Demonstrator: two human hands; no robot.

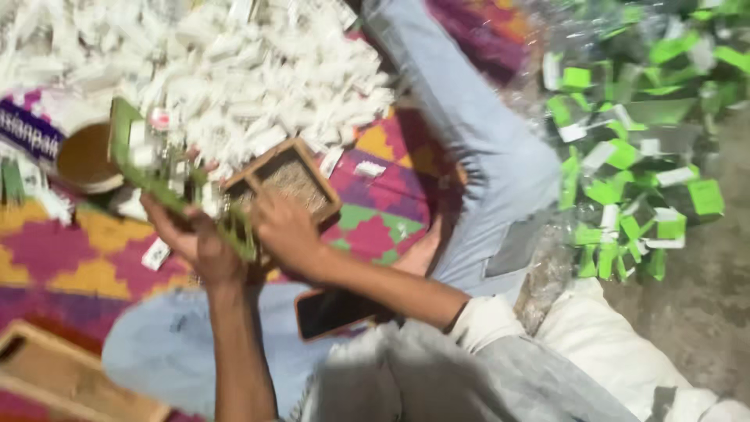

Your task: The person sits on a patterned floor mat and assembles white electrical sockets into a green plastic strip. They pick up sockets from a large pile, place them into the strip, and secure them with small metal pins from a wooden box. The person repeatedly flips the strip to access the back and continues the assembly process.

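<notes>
While the green strip (168, 191) runs diagonally from upper left down to the hands, the left hand (195, 242) cups its lower end, fingers curled round it; the right hand (285, 230), just beside, closes over the wooden tray (316, 184) edge

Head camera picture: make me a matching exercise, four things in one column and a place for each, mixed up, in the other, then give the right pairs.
Things:
1. phone
2. small wooden box
3. heap of white packets
4. pile of green and clear packets

Places:
A. far right, on the bare floor
B. on the person's lap
C. just beyond the right hand
D. top left, on the patterned mat

Pairs: 1-B, 2-C, 3-D, 4-A
</notes>
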